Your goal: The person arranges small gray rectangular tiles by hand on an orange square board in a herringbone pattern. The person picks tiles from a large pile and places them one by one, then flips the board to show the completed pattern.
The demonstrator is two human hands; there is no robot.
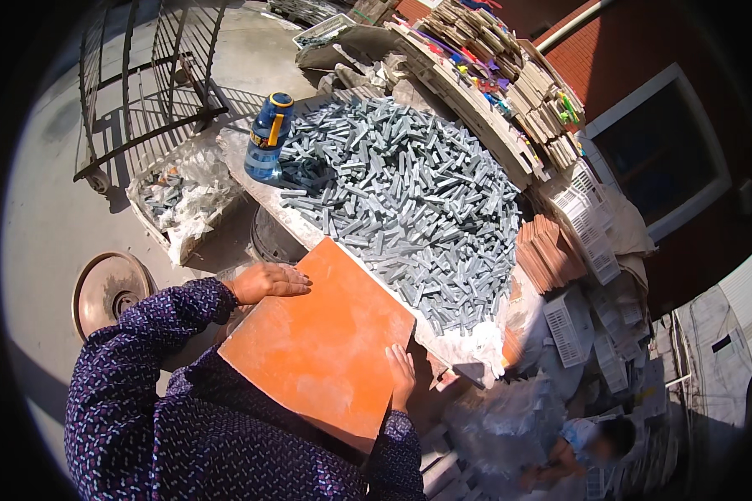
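A flat orange square board [326, 334] lies tilted in front of me, its far edge by the worktable. Its surface is bare, with pale dusty smears. My left hand [269, 282] grips its left edge, fingers together over the top. My right hand [401, 376] holds the right edge, fingertips on the upper face and thumb not visible. Just beyond the board, a big heap of small grey-green sticks [409, 200] covers the worktable. A blue drink bottle with a yellow strap [270, 138] stands at the heap's left side.
A stack of thin reddish boards [550, 255] and white plastic baskets [570, 326] stand right. A plastic-lined crate [184, 200], a round metal base [109, 288] and a wheeled metal rack [146, 92] are left. Another person [589, 438] is at lower right. Piled boards [485, 75] stand behind.
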